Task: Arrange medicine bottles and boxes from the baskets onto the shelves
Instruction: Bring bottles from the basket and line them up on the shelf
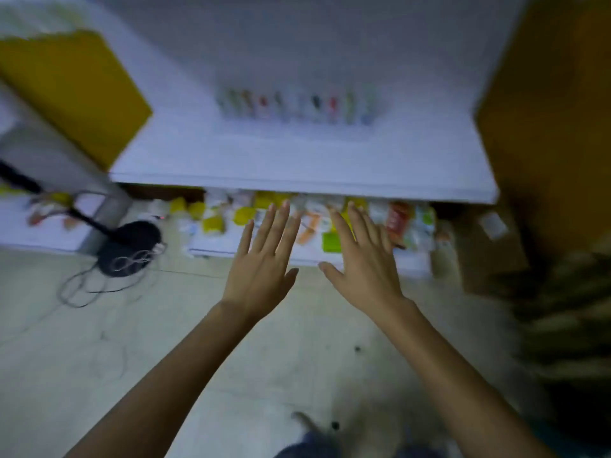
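Observation:
The frame is blurred by motion. My left hand [264, 256] and my right hand [360, 256] are stretched forward side by side, palms down, fingers straight and spread, holding nothing. Beyond the fingertips lies a low white tray or basket [410, 259] on the floor, filled with several medicine bottles and boxes [314, 223] in yellow, orange, green and white. Above it juts a white shelf [297, 160] with a row of small bottles [297, 105] standing at its back.
A black round stand base [129, 246] with loose cables sits on the floor at the left. Yellow panels [72, 90] flank the shelf on both sides. A brown cardboard box [489, 246] stands at the right of the tray. Pale floor lies under my arms.

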